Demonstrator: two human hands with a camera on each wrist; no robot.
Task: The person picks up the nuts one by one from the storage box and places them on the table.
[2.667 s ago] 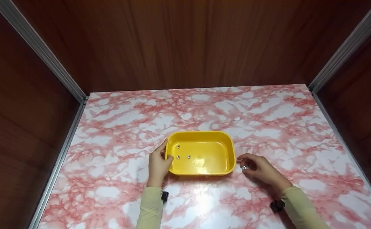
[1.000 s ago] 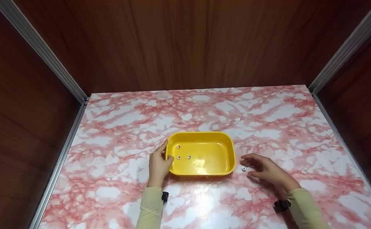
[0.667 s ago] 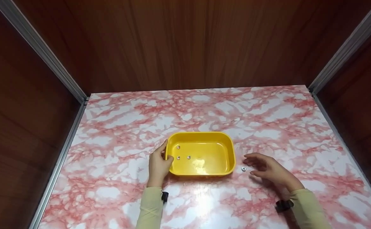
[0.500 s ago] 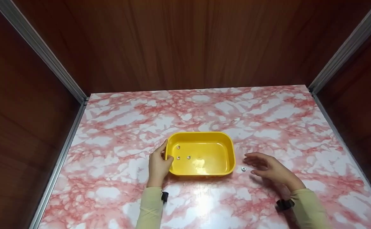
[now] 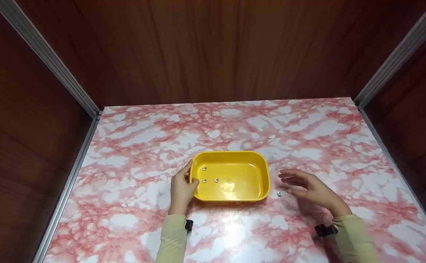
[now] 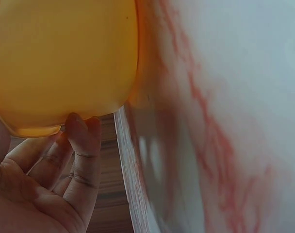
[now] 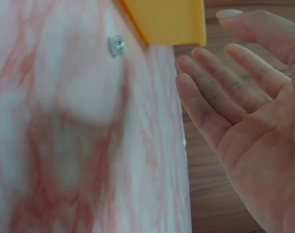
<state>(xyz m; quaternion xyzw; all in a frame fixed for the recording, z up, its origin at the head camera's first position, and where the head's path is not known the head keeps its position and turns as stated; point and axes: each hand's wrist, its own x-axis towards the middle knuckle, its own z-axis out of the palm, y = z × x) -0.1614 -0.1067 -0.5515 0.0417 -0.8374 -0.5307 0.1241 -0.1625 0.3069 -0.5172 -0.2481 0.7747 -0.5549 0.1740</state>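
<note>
A yellow plastic bin [image 5: 244, 175] stands on the table, with three small silvery flange nuts [image 5: 217, 180] on its floor towards the left. My left hand [image 5: 182, 188] grips its left wall, thumb over the rim and fingers outside; in the left wrist view the fingertips [image 6: 75, 127] touch the yellow wall. Another flange nut [image 5: 279, 194] lies on the table just right of the bin, and the right wrist view shows this nut [image 7: 116, 46] close up. Beside it hovers my right hand [image 5: 313, 190], fingers extended and thumb apart, holding nothing.
A pink and white marbled tabletop [image 5: 143, 153] spreads around the bin. Dark wood panels [image 5: 213, 54] with grey metal corner strips [image 5: 45, 54] enclose it at the back and both sides. Each wrist wears a black band [image 5: 326, 230].
The right hand's fingers were at the nut beside the bin; they have let it go and drawn back to the right, opening wider. The left hand and bin stay put.
</note>
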